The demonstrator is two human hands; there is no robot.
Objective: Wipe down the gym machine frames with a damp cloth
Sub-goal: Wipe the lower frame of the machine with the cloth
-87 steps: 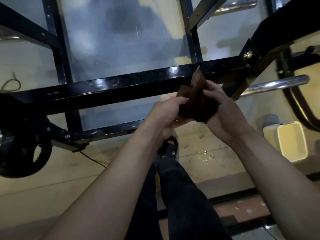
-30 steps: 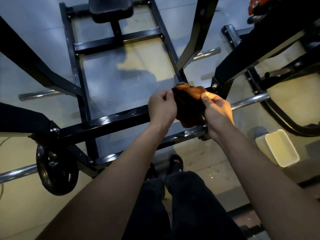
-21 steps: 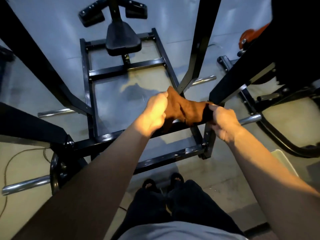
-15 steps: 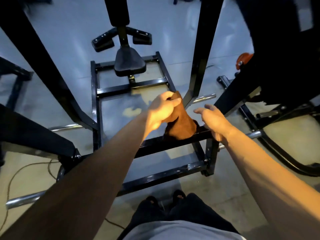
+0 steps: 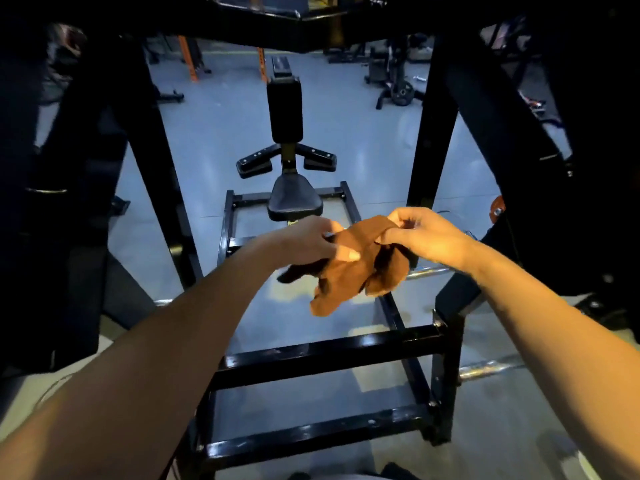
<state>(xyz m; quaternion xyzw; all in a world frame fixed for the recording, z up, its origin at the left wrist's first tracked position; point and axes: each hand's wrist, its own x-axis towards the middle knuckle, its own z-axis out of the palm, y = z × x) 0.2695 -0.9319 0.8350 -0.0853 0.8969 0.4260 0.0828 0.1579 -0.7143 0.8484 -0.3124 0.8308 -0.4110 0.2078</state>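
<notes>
Both hands held the brown cloth [image 5: 356, 268] in mid-air above the black machine frame [image 5: 332, 351], touching no bar. The left hand [image 5: 304, 244] and right hand [image 5: 426, 237] each pinched an edge with curled fingers. Judged step: refolding the cloth; the next move calls for pressing it onto a bar. No readable writing was visible.

Quick count of what's here: two hands, the left hand [image 5: 304, 242] and right hand [image 5: 424, 237], both mid-frame pinching one brown cloth [image 5: 353, 268]. One seat pad [image 5: 294, 199] at center, one back pad [image 5: 284, 110] right above it, and two small side pads, left pad [image 5: 254, 164] and right pad [image 5: 320, 159]. Two glossy black crossbars low in the frame, upper crossbar [image 5: 329, 355] and lower crossbar [image 5: 311, 434]. One weight plate [image 5: 401, 93] in the upper right background.
</notes>
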